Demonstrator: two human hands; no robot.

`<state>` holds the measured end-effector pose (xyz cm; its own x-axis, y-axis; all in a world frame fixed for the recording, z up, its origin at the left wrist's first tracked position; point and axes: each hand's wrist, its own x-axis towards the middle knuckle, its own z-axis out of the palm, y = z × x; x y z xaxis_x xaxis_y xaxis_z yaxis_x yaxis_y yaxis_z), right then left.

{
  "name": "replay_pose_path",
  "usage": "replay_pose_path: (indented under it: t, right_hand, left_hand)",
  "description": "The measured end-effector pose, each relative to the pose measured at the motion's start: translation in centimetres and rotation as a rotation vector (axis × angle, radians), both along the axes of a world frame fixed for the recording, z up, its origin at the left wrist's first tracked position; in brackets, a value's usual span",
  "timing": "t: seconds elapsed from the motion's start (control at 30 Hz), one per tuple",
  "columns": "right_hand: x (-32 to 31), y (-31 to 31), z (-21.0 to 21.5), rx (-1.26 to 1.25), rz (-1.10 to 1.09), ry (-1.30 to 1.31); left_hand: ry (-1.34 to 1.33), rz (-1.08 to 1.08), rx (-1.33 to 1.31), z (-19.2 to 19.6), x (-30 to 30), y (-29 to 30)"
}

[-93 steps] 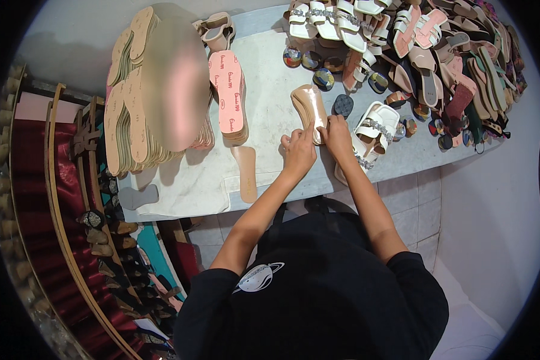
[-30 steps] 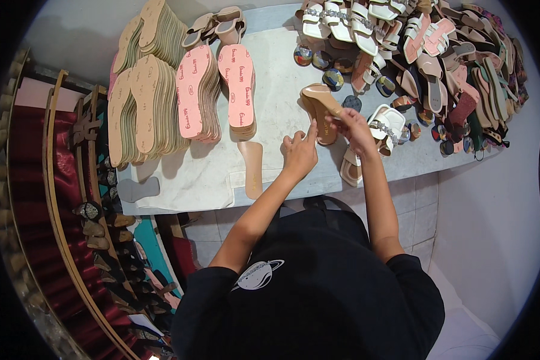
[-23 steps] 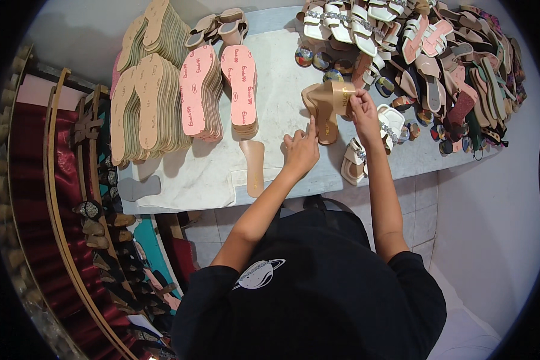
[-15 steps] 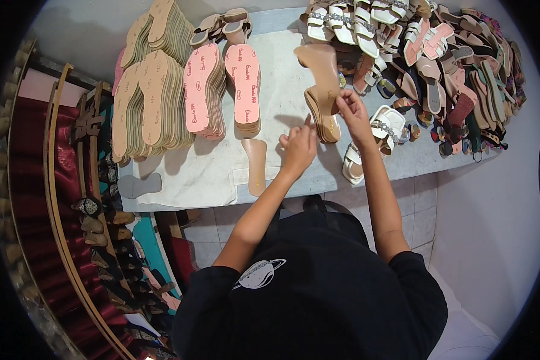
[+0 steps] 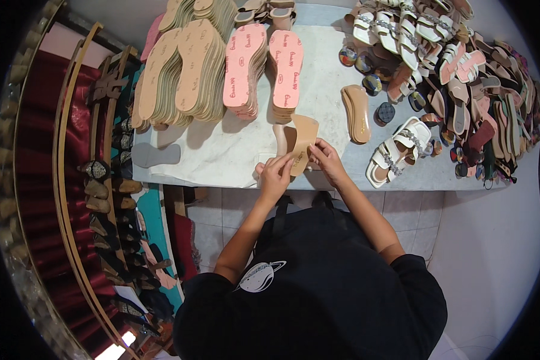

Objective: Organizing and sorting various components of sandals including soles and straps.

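Note:
Close to the table's front edge I hold a tan insole [image 5: 303, 135] upright between both hands. My left hand [image 5: 275, 176] has its fingers closed on the lower left edge. My right hand [image 5: 327, 161] pinches the right edge between thumb and fingers. Partly hidden behind that piece, another tan insole [image 5: 280, 137] lies on the table. To the right is a small stack of tan insoles [image 5: 357, 117]. Beyond my hands stand two stacks of pink-topped soles, a narrow one [image 5: 287, 66] and a wider one [image 5: 243, 69].
Tall stacks of beige soles [image 5: 198, 66] fill the back left of the white-covered table [image 5: 222, 147]. A grey sole-shaped piece [image 5: 156, 155] lies at the front left. White sandals [image 5: 396, 153] sit right of the insole stack, with a heap of sandals [image 5: 462, 72] beyond. Shoe racks [image 5: 99, 192] line the left.
My right hand has brought the tan insole left and nearer, away from the small stack. My left hand, empty before, now grips it too. The view has shifted left.

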<state>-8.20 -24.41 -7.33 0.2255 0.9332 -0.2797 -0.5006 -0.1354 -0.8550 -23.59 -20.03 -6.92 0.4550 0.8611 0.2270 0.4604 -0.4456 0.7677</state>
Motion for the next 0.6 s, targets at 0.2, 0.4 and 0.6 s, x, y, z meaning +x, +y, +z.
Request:
replay_pose_path:
  t: [0.2,0.4,0.6]
  right_hand:
    - [-0.4,3.0,-3.6,-0.019,0.091,-0.424]
    - [-1.5,4.0,-2.9,-0.197,0.093,-0.976]
    - [-2.4,4.2,-1.0,-0.231,0.090,-1.156]
  left_hand:
    - [0.257,0.020,0.042,-1.1,-3.9,-0.9]
    - [0.356,0.111,0.066,-1.7,-4.4,-1.4]
    - [0.390,0.080,0.067,-2.0,-4.4,-1.1]
